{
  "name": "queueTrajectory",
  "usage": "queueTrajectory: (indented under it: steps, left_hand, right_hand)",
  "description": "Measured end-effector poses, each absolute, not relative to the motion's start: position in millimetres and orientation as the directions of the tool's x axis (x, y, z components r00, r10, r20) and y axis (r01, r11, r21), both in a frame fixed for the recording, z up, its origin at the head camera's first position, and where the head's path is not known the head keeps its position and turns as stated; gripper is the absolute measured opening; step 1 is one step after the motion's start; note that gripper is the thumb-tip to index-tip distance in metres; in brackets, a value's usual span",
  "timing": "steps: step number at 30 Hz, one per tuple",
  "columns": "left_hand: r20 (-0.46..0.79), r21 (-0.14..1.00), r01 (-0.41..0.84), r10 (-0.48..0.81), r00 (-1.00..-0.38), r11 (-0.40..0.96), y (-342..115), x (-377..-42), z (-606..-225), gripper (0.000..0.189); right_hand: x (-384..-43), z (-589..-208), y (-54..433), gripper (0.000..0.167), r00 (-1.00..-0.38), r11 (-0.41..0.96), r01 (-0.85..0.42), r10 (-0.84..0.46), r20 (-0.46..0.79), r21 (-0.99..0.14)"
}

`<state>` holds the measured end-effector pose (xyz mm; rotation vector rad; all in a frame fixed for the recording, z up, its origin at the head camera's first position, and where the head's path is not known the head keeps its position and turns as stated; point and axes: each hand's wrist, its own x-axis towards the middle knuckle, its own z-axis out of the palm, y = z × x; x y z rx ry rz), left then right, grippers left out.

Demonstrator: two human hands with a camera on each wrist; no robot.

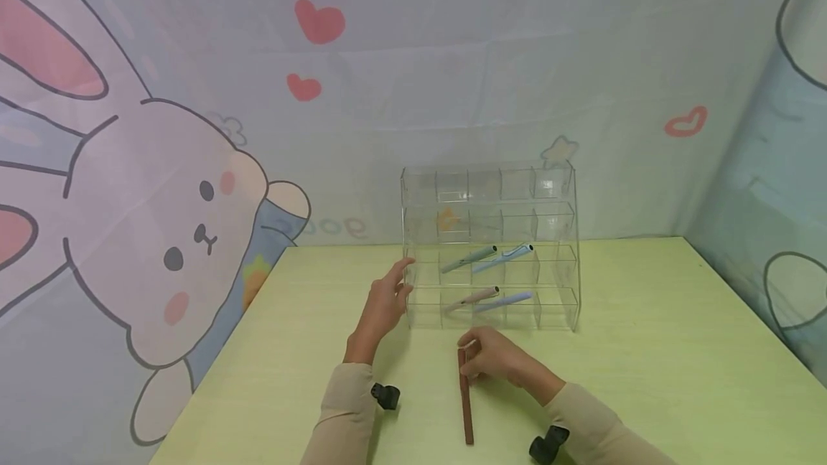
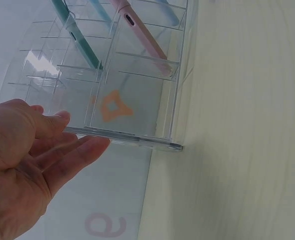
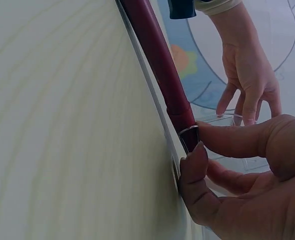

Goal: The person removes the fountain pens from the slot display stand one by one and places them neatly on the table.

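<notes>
A clear acrylic tiered rack (image 1: 555,294) stands on the table. My left hand (image 1: 382,305) grips its left side edge, the thumb on one face and the fingers on the other, as the left wrist view (image 2: 17,150) shows. In front of the rack, my right hand (image 1: 494,359) pinches a dark red pen (image 1: 466,407) near its far end, between thumb and fingers. Up close the pen (image 3: 160,60) shows a metal ring beside the fingertips, and its barrel runs just along the tabletop. Whether it still touches the table I cannot tell.
Slanted in the rack's lower two tiers are a green pen (image 1: 468,259), a light blue pen (image 1: 504,258), a pinkish pen (image 1: 474,298) and a lavender pen (image 1: 504,301). Behind the pale yellow table (image 1: 646,350) hangs a printed cloth (image 1: 452,92).
</notes>
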<state>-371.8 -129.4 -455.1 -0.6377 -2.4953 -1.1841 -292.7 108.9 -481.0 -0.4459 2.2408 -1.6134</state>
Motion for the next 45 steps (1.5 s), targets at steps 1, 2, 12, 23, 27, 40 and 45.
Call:
queueTrajectory:
  steps: [1,2,12,23,27,40,45]
  left_hand:
    - [0.447,0.651,0.511,0.261,-0.855,0.561,-129.4,-371.8,-454.7,0.051]
    - [0.448,0.650,0.513,0.263,-0.854,0.560,-129.6,-371.8,-454.5,0.051]
    - [0.449,0.655,0.519,0.270,-0.852,0.549,-129.7,-371.4,-454.9,0.050]
    - [0.456,0.647,0.528,0.275,-0.846,0.551,-127.9,-370.9,-454.4,0.052]
    - [0.461,0.648,0.531,0.273,-0.844,0.546,-128.1,-370.1,-454.6,0.053]
    - [0.498,0.631,0.563,0.278,-0.821,0.533,-131.3,-369.9,-457.0,0.052]
    - [0.459,0.669,0.534,0.277,-0.844,0.517,-131.0,-369.3,-456.0,0.051]
  right_hand:
    - [-292.9,-481.3,108.8,0.045,-0.894,0.325,-0.069,-0.440,-0.086,-0.943]
    - [-293.2,-481.3,108.6,0.044,-0.896,0.342,-0.087,-0.438,-0.077,-0.936]
    - [-292.2,-482.5,106.8,0.042,-0.901,0.379,-0.161,-0.434,-0.021,-0.911]
    - [-289.5,-486.0,103.7,0.027,-0.918,0.506,-0.226,-0.397,0.008,-0.832]
    - [-291.0,-487.2,103.8,0.017,-0.907,0.498,-0.250,-0.421,0.020,-0.830]
    - [-289.2,-483.3,102.1,0.009,-0.888,0.482,-0.276,-0.459,0.029,-0.831]
    - [-288.2,-483.6,103.8,0.015,-0.896,0.486,-0.255,-0.443,0.016,-0.836]
